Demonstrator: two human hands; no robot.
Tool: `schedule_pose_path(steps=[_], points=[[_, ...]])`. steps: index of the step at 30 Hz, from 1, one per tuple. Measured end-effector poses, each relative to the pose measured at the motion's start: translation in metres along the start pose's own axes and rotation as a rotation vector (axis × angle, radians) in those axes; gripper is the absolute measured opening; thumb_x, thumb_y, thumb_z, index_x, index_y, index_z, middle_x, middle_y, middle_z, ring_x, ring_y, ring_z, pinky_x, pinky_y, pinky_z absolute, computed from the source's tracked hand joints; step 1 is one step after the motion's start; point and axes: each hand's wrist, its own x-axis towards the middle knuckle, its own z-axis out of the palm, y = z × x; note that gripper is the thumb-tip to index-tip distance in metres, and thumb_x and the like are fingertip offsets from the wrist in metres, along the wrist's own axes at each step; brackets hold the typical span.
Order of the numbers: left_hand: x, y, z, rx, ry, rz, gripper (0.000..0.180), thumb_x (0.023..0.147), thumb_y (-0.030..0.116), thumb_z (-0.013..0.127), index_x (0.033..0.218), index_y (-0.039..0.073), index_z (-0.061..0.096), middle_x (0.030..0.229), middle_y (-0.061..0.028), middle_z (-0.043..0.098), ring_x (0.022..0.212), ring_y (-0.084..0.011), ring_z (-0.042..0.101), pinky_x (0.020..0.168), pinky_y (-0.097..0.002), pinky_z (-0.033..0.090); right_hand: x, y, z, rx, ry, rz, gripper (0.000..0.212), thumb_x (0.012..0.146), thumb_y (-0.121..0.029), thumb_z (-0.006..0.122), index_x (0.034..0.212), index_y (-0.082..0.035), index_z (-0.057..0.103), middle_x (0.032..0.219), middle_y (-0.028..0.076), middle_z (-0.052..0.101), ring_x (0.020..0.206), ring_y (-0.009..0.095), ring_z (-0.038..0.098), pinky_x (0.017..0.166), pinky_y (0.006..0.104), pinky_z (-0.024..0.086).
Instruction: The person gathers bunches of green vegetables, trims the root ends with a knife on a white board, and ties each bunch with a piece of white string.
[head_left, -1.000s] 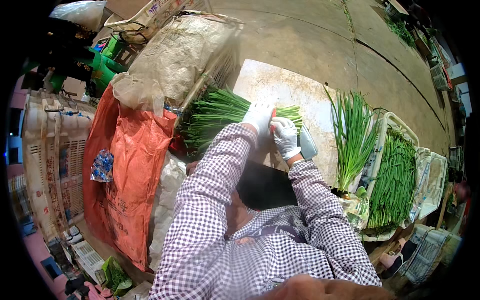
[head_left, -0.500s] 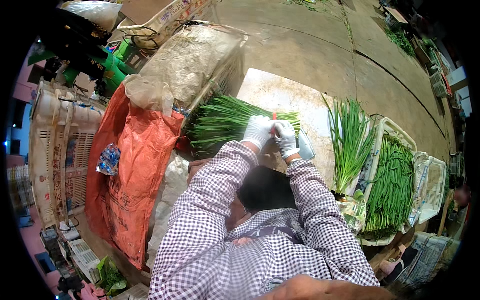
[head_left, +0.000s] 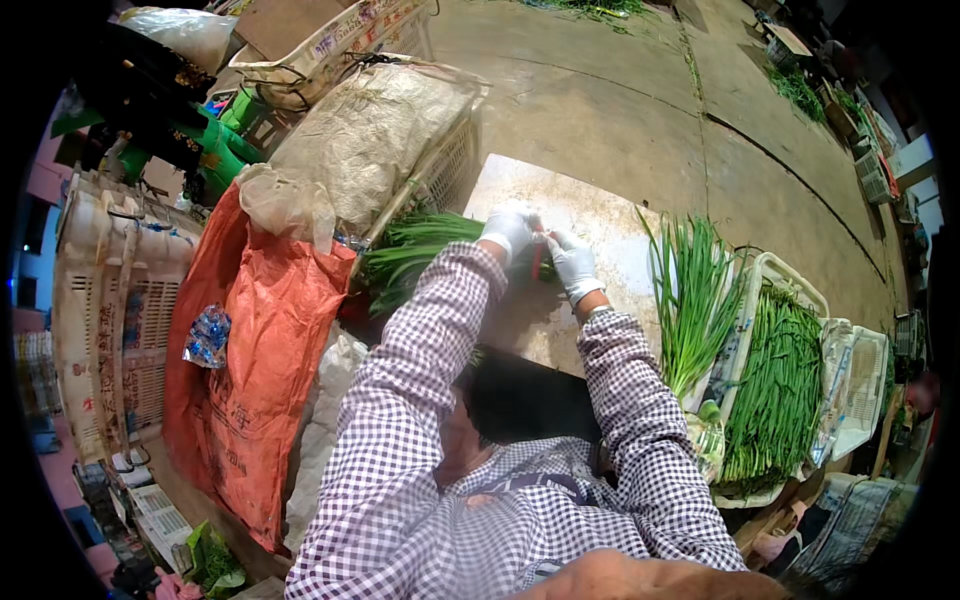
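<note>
My left hand [head_left: 512, 228] and my right hand [head_left: 573, 264], both in white gloves, are closed close together above a pale board. Between their fingertips they pinch a thin red tie [head_left: 537, 262], whose lower part hangs toward the bunch. Beneath my left hand and forearm lies a bunch of long green chives [head_left: 420, 245], its leaves fanning out to the left. My left arm hides much of the bunch, and the exact form of the tie at the fingertips is too small to make out.
Upright green stalks [head_left: 690, 310] stand at the board's right edge, beside a white crate [head_left: 808, 275] of green vegetables. To the left are an orange woven sack [head_left: 275, 350] and a pale sack [head_left: 370, 140] over a crate. The stained board [head_left: 625, 235] lies in front of me.
Both hands have lifted off the chives and moved slightly forward, still close together at the red tie. The grey, flat metal-looking thing by my right wrist no longer shows.
</note>
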Motion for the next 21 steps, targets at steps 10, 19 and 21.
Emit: schedule_pose_path(steps=[10,19,21], points=[[0.060,-0.059,0.053,-0.370,-0.201,-0.183,0.019,0.083,0.020,0.073,0.092,0.004,0.068,0.081,-0.0118,0.069,0.076,-0.0192,0.064,0.072,-0.0333,0.051,0.040,-0.003,0.009,-0.328,-0.020,-0.080,0.026,0.090,-0.028,0.058,0.103,-0.007,0.067,0.096,0.020,0.067,0.089,0.038,0.064,0.077,0.0442,0.051],[0.044,-0.043,0.046,-0.259,-0.191,-0.241,0.025,0.084,0.028,0.071,0.101,0.010,0.070,0.095,-0.0127,0.071,0.088,-0.0260,0.068,0.081,-0.0357,0.051,0.024,0.020,0.015,-0.188,0.092,-0.279,0.016,0.085,-0.016,0.062,0.099,-0.009,0.066,0.087,0.015,0.064,0.081,0.036,0.063,0.072,0.0431,0.050],[0.038,-0.033,0.034,-0.264,-0.216,-0.275,0.027,0.082,0.030,0.072,0.101,0.011,0.070,0.094,-0.0126,0.071,0.088,-0.0265,0.067,0.080,-0.0356,0.051,0.026,0.000,0.001,-0.195,0.089,-0.381,0.016,0.081,-0.013,0.062,0.096,-0.011,0.066,0.081,0.013,0.064,0.081,0.034,0.062,0.072,0.0428,0.049]])
